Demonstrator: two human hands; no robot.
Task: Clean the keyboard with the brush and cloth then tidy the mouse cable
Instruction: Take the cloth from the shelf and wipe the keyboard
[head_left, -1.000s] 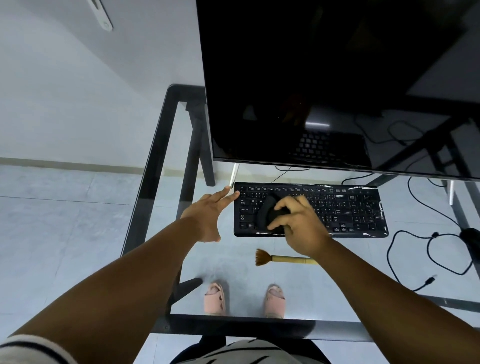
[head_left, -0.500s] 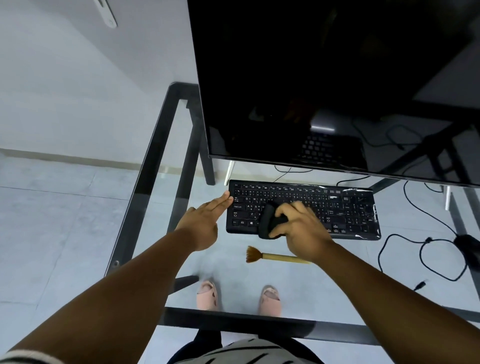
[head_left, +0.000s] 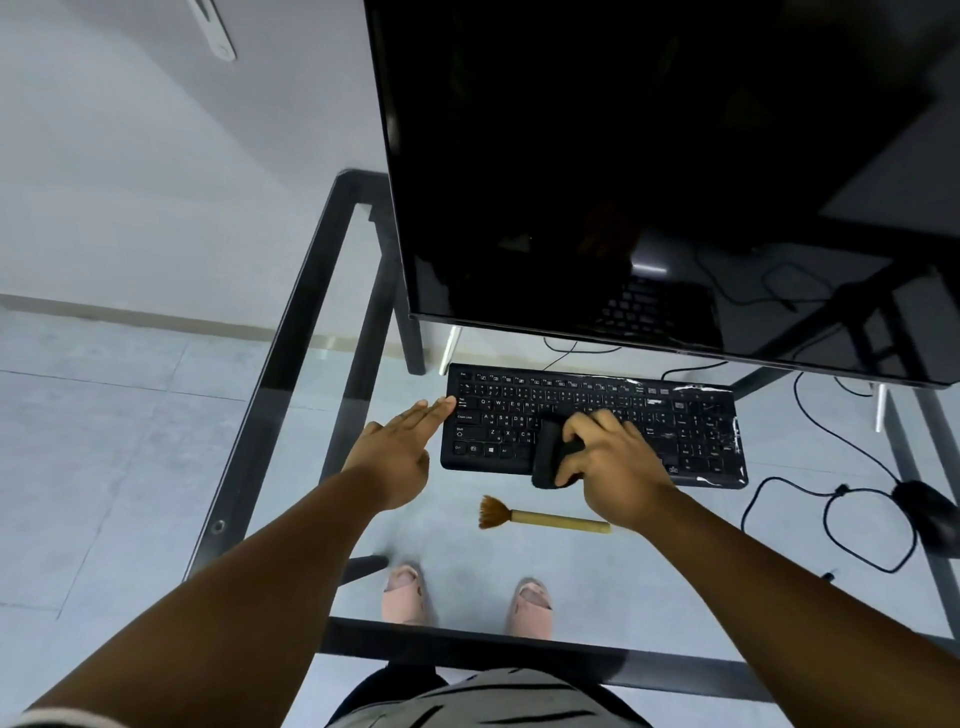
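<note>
My right hand is curled around a rolled black cloth, pinching it between thumb and fingers and pressing it onto the lower middle of the black keyboard, at about 12 o'clock from where I stand; the cloth overhangs the keyboard's near edge. My left hand lies flat and open, fingers straight and together, its fingertips touching the keyboard's left end at roughly 11 o'clock; it holds nothing. The keyboard sits on a glass desk with a dark frame, just below the bottom edge of a large dark monitor; a clear film with glare covers its right portion. The brush, with brown bristles pointing to 9 o'clock and a pale wooden handle, lies on the glass just nearer to me than the keyboard, apart from both hands, its handle end running under my right wrist. At 3 o'clock the black mouse rests near the desk's right side; its cable sprawls in loose loops between mouse and keyboard. Through the glass, my pink sandals show on the grey tiled floor.
</note>
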